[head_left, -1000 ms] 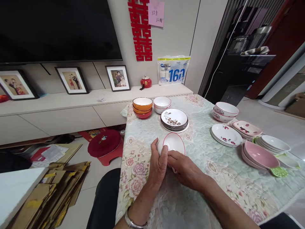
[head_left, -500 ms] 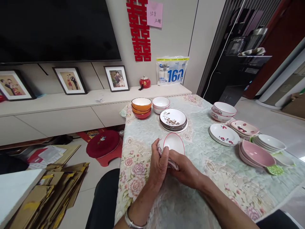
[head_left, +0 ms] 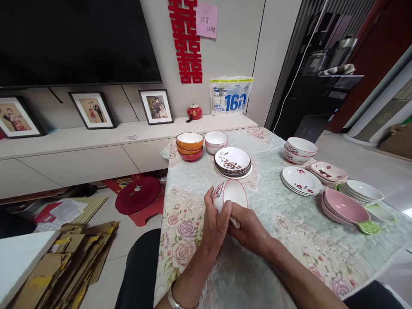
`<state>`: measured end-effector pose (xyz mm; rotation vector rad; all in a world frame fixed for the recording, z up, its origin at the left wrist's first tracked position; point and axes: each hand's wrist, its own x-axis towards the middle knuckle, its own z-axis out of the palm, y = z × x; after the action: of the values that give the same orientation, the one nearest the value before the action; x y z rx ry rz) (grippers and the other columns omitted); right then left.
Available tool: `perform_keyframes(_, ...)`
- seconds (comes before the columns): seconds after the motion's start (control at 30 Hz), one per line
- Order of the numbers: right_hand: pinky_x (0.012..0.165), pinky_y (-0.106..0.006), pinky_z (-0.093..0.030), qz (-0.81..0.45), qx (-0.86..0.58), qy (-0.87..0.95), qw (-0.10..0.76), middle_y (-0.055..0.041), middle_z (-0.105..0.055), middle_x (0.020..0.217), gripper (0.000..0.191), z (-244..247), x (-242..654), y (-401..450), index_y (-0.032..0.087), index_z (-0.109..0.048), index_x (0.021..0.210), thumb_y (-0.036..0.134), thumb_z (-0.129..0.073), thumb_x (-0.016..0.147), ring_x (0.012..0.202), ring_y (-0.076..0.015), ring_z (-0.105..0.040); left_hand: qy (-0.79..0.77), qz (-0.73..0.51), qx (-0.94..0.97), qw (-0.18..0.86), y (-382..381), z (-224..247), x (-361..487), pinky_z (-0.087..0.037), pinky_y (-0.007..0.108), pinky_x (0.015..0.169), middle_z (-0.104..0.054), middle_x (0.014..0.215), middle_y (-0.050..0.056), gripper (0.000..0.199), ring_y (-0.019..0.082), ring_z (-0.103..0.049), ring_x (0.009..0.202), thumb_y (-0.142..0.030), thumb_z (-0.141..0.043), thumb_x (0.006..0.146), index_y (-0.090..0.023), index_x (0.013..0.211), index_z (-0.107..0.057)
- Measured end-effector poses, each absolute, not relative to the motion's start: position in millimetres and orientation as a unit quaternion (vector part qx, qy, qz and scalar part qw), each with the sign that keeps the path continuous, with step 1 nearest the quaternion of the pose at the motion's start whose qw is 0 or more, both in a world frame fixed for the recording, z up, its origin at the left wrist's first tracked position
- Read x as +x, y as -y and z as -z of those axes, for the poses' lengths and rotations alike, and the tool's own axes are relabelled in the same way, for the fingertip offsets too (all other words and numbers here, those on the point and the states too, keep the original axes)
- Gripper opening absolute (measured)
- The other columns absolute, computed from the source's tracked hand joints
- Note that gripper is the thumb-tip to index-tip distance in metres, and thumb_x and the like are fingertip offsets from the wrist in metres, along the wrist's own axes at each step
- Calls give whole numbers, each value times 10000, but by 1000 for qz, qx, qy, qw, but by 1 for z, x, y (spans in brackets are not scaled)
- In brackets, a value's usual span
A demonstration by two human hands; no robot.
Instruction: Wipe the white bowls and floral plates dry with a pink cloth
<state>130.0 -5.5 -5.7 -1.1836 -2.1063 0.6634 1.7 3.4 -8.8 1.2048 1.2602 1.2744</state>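
Observation:
A small white bowl [head_left: 236,194] with a red rim and a dark red pattern on its side is tilted over the near part of the table, its mouth turned away and to the right. My left hand [head_left: 215,225] wraps round its left side, thumb up against the near edge. My right hand [head_left: 250,224] is closed on the near right side of the same bowl. Something pale shows under the right fingers; I cannot tell whether it is bowl or cloth. Just beyond stands a stack of white plates [head_left: 232,159] with brown flowers.
Orange and red bowls [head_left: 190,146] and white bowls [head_left: 216,141] stand stacked at the far left. On the right are patterned bowls [head_left: 300,150], flowered plates [head_left: 301,181], pink leaf-shaped dishes [head_left: 346,207] and small white dishes [head_left: 363,191]. A red stool [head_left: 139,199] stands left of the table.
The bowl has turned slightly in my hands, so more of its patterned side shows. My view has shifted a little; the other dishes stay where they were.

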Motion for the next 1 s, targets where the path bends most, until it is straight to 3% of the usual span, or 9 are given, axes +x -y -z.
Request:
perform_keyframes(0.13,792,-276,-418,-199,-396,867,227,-39,-640,1029,251,-1,135,3,207,-594,1029,52,-503,853,913,-170,-568,-532,-537,470,457,-10,15,-3,-411,447,1020,-530,1317,177,694,294,-543,1196,-535,-512,869,-143,1407,-316)
perform_keyframes(0.23,877,-368,-394,-87,-431,885,154,-74,-640,1001,316,0,138,1,189,-625,1025,0,-482,815,944,-216,-545,-533,-540,457,464,-12,16,-3,-447,435,975,-572,1251,154,716,276,-591,1114,-526,-553,846,-154,1406,-307)
perform_keyframes(0.3,852,-370,-400,-56,-449,881,136,-84,-639,955,341,3,138,2,177,-632,1025,-18,-472,796,918,-223,-538,-525,-540,458,472,-10,13,-1,-445,419,983,-562,1271,154,742,265,-593,1115,-510,-577,836,-154,1416,-283)
perform_keyframes(0.47,639,-258,-399,-168,-455,832,269,-31,-613,806,134,8,132,5,176,-586,838,67,-509,836,717,-154,-534,-515,-522,487,474,-1,4,5,-411,430,1035,-477,1384,186,824,287,-533,1222,-473,-623,812,-148,1456,-224)
perform_keyframes(0.57,668,-247,-431,-243,-412,814,329,-26,-628,864,89,4,131,4,186,-579,895,118,-540,852,755,-150,-560,-531,-509,491,468,-1,4,2,-411,436,1029,-512,1344,181,733,287,-541,1211,-499,-542,863,-143,1443,-271)
perform_keyframes(0.67,819,-288,-462,-264,-337,854,295,-61,-648,1048,260,-4,134,1,206,-601,1071,88,-525,851,960,-186,-585,-546,-513,487,449,-5,7,-3,-381,440,1054,-521,1339,173,645,286,-519,1233,-529,-469,899,-145,1403,-348)
perform_keyframes(0.77,880,-325,-446,-203,-349,881,246,-83,-657,1059,302,-7,138,-1,206,-637,1063,55,-474,858,1010,-203,-581,-551,-518,472,453,-8,8,-7,-373,435,1060,-512,1358,162,639,284,-506,1247,-553,-473,897,-162,1391,-365)
perform_keyframes(0.9,795,-293,-437,-152,-414,869,224,-61,-657,944,297,0,140,1,193,-639,971,9,-453,832,909,-184,-586,-545,-519,462,469,-6,6,-3,-395,436,1043,-503,1367,174,702,285,-530,1222,-534,-535,873,-161,1420,-302)
perform_keyframes(1.0,678,-250,-413,-191,-437,838,266,-30,-628,845,155,6,137,2,181,-603,889,73,-495,866,768,-150,-564,-537,-508,477,475,-2,4,3,-408,442,1029,-493,1373,191,773,294,-538,1214,-504,-581,850,-150,1451,-249)
